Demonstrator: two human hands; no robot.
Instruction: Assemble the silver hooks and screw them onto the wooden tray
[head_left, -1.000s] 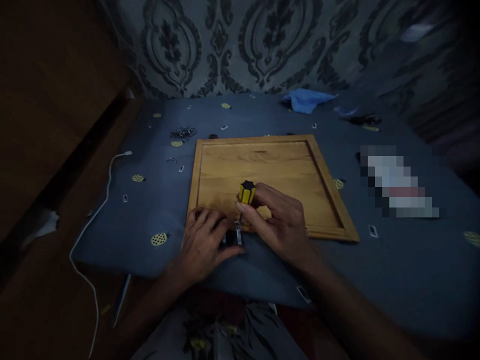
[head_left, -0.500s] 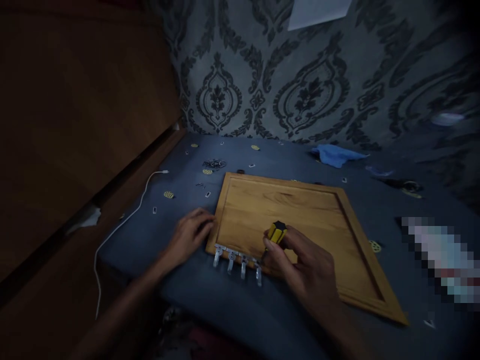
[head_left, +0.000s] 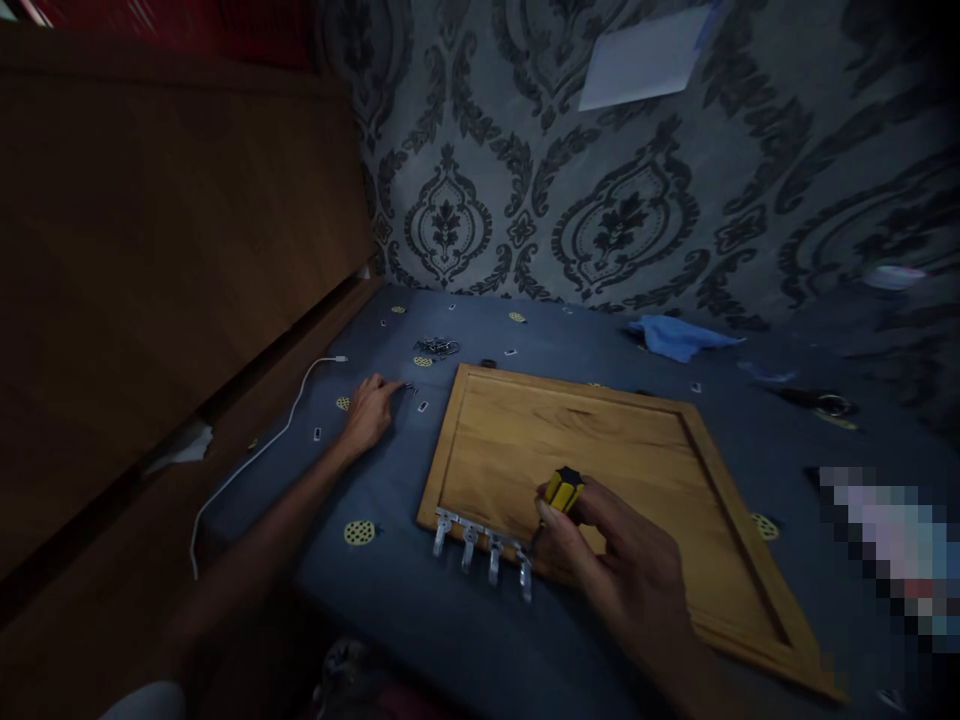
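Observation:
A square wooden panel with a raised frame point(head_left: 697, 440) lies flat on the blue cloth. A metal rack with several hooks point(head_left: 480, 545) sits on its near edge. My right hand point(head_left: 622, 570) is closed round a yellow-and-black screwdriver point(head_left: 562, 490), held upright with its tip near the rack's right end. My left hand point(head_left: 369, 408) reaches out to the left of the panel, fingers pinched over small dark screws point(head_left: 411, 388) on the cloth. Whether it holds one is too small to tell.
A little pile of metal parts point(head_left: 435, 347) lies beyond my left hand. A white cable point(head_left: 255, 455) runs along the bed's left edge beside a brown wooden board point(head_left: 150, 260). A blue rag point(head_left: 679, 335) lies at the back by the patterned wall.
My left hand left the panel's corner and reached farther away to the left, toward the small screws. My right hand stays on the screwdriver. The view has tilted up.

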